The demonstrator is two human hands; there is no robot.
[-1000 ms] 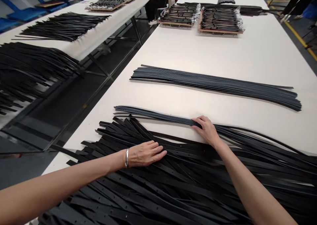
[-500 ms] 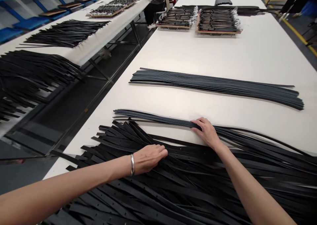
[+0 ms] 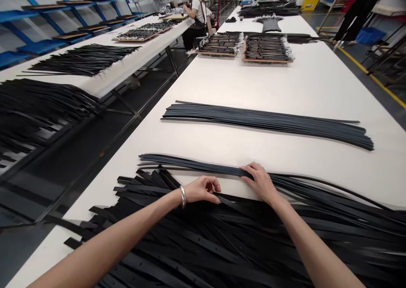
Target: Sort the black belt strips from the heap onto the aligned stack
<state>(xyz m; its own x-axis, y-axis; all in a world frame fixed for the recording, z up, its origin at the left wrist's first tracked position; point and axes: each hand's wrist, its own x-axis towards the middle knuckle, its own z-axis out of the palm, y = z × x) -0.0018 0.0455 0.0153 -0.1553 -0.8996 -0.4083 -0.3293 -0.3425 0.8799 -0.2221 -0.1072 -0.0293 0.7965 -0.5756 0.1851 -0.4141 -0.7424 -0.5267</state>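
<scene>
White tabletop [image 3: 203,83] stretches from the person toward 12 o'clock. On its near part, at 6 o'clock, lies the biggest thing, a tangled pile [image 3: 228,237] of black straps [image 3: 190,242]. Next in size is the flat bundle [image 3: 266,122], well apart from the pile, at 12 o'clock from it. Between these two lies the narrow bundle [image 3: 203,166], mostly even toward 9 o'clock, but spreading toward 4 o'clock, where it meets the pile.

The right hand [image 3: 261,183] is closed over the narrow bundle, thumb on the near edge and fingers on the far edge. This hold should be firm but not hard, so the straps stay flat and do not climb on each other. The left hand [image 3: 203,190], at 9 o'clock from it, is half curled over the pile, with a gap between thumb and forefinger; whether the fingertips touch a strap, I cannot tell. Separating each strap gently would be better, since a quick pull could drag its neighbours.
</scene>
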